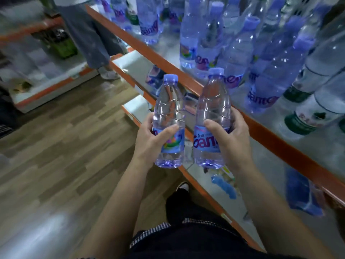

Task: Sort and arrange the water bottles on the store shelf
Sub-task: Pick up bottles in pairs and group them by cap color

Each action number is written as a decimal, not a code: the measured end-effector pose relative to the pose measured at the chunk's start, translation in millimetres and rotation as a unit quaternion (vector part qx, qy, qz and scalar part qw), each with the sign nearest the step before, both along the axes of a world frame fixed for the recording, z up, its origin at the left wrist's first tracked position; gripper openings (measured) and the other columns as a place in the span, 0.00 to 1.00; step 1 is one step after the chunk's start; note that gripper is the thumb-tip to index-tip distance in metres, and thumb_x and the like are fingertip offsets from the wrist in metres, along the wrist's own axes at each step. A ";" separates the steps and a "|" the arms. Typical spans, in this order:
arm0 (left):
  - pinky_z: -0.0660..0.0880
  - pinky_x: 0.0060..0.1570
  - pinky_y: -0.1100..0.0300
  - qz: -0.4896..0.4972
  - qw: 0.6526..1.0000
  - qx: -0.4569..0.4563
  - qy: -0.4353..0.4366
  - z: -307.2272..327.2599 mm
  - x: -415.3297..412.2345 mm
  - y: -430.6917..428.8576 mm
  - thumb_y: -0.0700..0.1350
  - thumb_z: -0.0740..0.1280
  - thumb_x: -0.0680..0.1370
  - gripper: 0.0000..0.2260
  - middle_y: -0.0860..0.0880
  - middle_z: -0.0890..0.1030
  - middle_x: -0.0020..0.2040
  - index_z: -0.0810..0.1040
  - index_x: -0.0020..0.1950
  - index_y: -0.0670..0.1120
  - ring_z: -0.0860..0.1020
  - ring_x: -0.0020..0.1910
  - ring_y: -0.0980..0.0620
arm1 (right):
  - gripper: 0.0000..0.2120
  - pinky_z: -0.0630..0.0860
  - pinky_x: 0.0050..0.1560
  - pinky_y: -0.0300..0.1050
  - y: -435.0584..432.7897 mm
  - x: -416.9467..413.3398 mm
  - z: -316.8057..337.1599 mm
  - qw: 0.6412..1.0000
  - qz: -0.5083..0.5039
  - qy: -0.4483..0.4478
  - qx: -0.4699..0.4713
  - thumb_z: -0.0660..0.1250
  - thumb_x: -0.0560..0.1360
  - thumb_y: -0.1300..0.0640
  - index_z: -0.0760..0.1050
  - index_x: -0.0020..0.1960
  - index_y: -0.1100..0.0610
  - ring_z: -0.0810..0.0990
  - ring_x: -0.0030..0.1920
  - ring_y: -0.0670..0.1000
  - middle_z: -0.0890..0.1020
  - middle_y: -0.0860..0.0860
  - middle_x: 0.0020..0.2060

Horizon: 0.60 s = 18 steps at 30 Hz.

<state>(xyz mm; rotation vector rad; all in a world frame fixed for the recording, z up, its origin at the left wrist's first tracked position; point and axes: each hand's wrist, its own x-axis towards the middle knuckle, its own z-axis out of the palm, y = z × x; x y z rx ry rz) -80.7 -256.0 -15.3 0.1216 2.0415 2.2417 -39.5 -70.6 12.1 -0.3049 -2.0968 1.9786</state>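
The left bottle (pixel 169 116) is upright in the left hand (pixel 151 144), off the shelf and over the floor (pixel 56 146). The fingers curl round its label band and the thumb lies across the front, a firm full grip low on the body that leaves the cap and shoulder free to see. Just beside it, with a narrow gap between, the right bottle (pixel 212 109) is upright in the right hand (pixel 233 141), whose thumb presses the front just above the label while the fingers wrap behind. The two seem to be held level and side by side so that their blue caps and labels can be matched before placing. Further right runs the shelf (pixel 280 146), where the shelf bottles (pixel 265 71) of the same blue sort stand crowded and uneven, with green-label bottles (pixel 306 101) at the far right; the pair likely belongs with the blue group.
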 end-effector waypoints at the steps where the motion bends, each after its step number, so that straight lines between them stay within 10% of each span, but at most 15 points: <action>1: 0.79 0.42 0.56 0.001 1.000 -0.006 0.004 0.4 -15.2 -2.5 0.51 0.74 0.65 0.18 0.50 0.84 0.45 0.77 0.52 0.50 0.84 0.44 0.49 | 0.27 0.82 0.50 0.50 -2.1 -15.7 0.6 1.000 0.002 0.003 0.005 0.75 0.66 0.48 0.74 0.63 0.54 0.85 0.50 0.49 0.84 0.48 0.50; 11: 0.76 0.52 0.33 0.023 0.999 -0.002 0.047 20.7 -166.1 -24.7 0.50 0.76 0.66 0.24 0.40 0.83 0.52 0.75 0.58 0.44 0.81 0.51 0.34 | 0.30 0.82 0.49 0.50 -31.7 -165.2 20.4 0.998 0.029 0.046 -0.009 0.74 0.65 0.46 0.72 0.63 0.53 0.85 0.50 0.49 0.84 0.46 0.49; 18: 0.78 0.40 0.60 0.018 0.996 -0.036 0.076 37.1 -248.7 -54.4 0.55 0.74 0.61 0.21 0.56 0.84 0.44 0.75 0.52 0.54 0.83 0.44 0.54 | 0.30 0.80 0.54 0.58 -63.8 -244.5 23.5 0.998 0.036 0.057 -0.010 0.74 0.70 0.51 0.67 0.68 0.53 0.83 0.55 0.53 0.83 0.50 0.55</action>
